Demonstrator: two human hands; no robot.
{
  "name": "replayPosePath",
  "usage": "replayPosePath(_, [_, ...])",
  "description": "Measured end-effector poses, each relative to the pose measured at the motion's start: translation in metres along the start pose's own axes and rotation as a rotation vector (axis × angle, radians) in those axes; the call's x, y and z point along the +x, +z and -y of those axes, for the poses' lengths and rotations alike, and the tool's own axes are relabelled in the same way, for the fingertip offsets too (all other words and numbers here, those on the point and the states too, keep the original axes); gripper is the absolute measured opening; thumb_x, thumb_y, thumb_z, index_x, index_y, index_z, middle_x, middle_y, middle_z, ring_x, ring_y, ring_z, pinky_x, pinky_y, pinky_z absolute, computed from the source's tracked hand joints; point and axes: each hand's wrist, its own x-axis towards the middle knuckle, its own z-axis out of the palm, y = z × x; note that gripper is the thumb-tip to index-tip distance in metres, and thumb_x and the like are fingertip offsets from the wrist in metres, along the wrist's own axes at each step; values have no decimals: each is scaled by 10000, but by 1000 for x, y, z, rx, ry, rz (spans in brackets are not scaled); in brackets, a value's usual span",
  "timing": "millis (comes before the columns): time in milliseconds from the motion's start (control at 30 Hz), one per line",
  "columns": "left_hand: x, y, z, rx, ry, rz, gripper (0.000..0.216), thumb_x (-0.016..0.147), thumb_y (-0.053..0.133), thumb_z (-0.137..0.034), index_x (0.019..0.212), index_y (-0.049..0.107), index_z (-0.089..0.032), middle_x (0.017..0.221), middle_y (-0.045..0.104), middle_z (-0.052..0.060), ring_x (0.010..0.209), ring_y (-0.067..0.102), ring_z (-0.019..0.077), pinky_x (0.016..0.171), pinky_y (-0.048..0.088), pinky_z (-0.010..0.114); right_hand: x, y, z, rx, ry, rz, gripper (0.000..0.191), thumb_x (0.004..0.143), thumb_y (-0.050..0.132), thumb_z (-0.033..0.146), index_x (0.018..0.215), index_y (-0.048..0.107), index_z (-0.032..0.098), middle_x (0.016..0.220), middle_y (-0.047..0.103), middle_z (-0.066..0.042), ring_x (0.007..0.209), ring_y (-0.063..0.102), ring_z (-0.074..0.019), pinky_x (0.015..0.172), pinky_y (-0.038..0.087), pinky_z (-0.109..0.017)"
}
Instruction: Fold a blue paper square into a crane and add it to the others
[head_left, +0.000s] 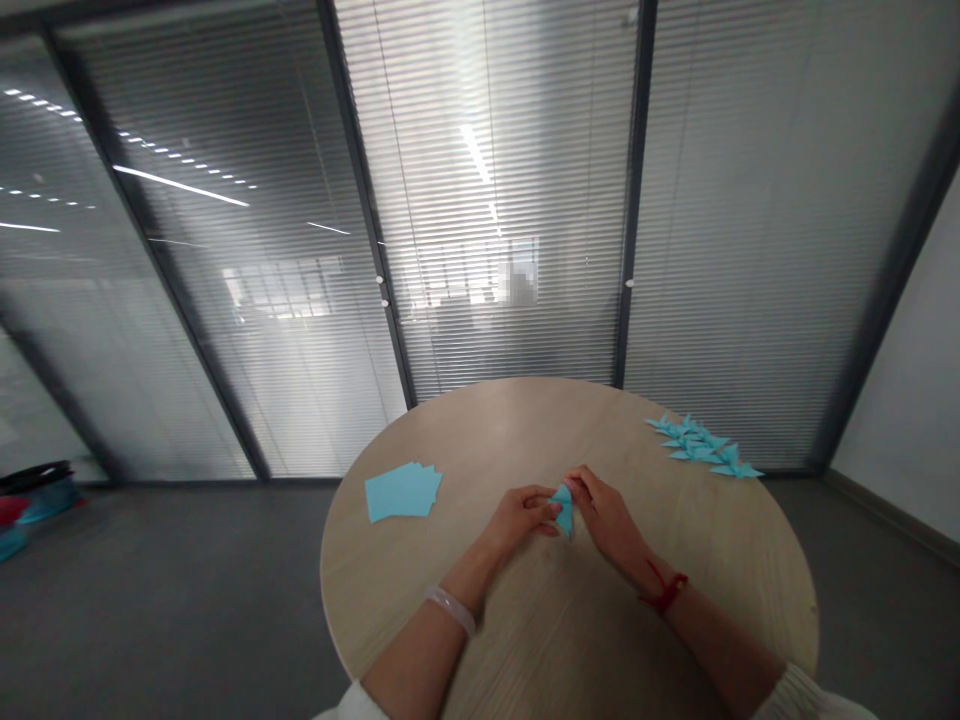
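Observation:
A small piece of folded blue paper (pixel 565 512) is held between my two hands over the middle of the table. My left hand (pixel 523 515) pinches its left side, with a thumb lying across the paper. On the upper right edge, the fingertips of my right hand (pixel 600 500) are closed on it. The paper narrows to a point at the bottom, and part of it is hidden behind my fingers. A pale bangle (pixel 451 610) circles my left wrist, and a red cord bracelet (pixel 666 593) is on my right.
Flat blue paper sheets (pixel 403 492) lie in an overlapping stack at the left of the round wooden table (pixel 517 420). Several folded blue paper cranes (pixel 697 443) sit along its right edge. Behind stand glass panels with blinds (pixel 495 330). Bags or bins (pixel 45 495) are on the floor far left.

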Motion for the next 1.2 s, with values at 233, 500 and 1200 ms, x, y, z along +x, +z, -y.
replayPosePath(233, [-4, 2, -5, -19, 4, -62, 367, 547, 816, -369, 768, 717, -93, 737, 704, 82, 634, 632, 150, 692, 501, 278, 0, -4, 9, 57, -5, 21, 235, 919, 366, 343, 892, 549, 198, 801, 625, -41, 745, 582, -184, 689, 424, -290])
replayPosePath(500, [-2, 2, -12, -98, 59, -199, 393, 515, 830, -394, 749, 722, -98, 728, 721, 90, 652, 654, 168, 705, 520, 288, 4, 7, -8, 360, 155, -2, 305, 751, 620, 408, 960, 534, 205, 946, 620, -59, 845, 605, -200, 742, 475, -315])
replayPosePath(1200, [-1, 2, -13, -44, 90, -319, 502, 555, 818, -336, 978, 648, -126, 650, 706, 44, 585, 660, 167, 632, 537, 293, 8, 6, -5, 529, 289, 137, 335, 686, 625, 517, 685, 602, 183, 648, 642, -22, 628, 584, -171, 611, 447, -277])
